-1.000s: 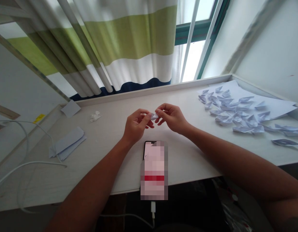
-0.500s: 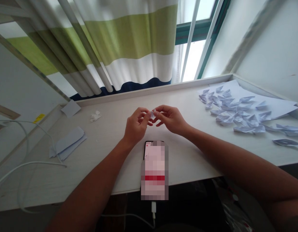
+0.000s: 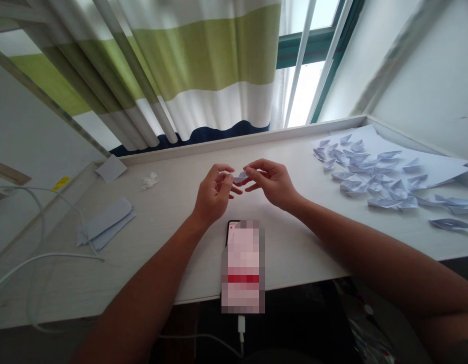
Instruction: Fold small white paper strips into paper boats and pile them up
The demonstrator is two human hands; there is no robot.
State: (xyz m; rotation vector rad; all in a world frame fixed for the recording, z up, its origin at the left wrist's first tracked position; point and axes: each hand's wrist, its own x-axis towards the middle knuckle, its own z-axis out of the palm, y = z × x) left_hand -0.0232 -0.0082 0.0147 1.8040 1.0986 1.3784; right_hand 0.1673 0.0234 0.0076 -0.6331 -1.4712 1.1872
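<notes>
Your two hands meet over the middle of the table [image 3: 173,202], with one small folded paper [image 3: 240,177] held in the air between them. Your right hand [image 3: 274,184] pinches its right end between thumb and finger; your left hand [image 3: 212,193] has its thumb at the other tip, forefinger lifted, and I can't tell how firmly it grips. Watch that pinch: paper this small could tear or lose its crease if your hands pull against each other, and it could slip if the left side is only resting there. Mind the phone [image 3: 242,268] below your wrists too (its near end seems to jut past the table's front edge), since a knock from a forearm or a tug on the charging cable [image 3: 203,336] might drag it off. A wide sweep of your right arm could scatter the paper boats [image 3: 370,177].

Now the count: one paper in hand, one phone, one plug [image 3: 241,323] at its end, one crumpled tissue [image 3: 149,181], one square of paper [image 3: 111,169] in the far left corner. The flat slips [image 3: 107,220] on the left number at least two, the large sheets [image 3: 442,164] under the boats probably two or more. The boats look like over twenty, but they overlap too much for you to trust an exact figure
</notes>
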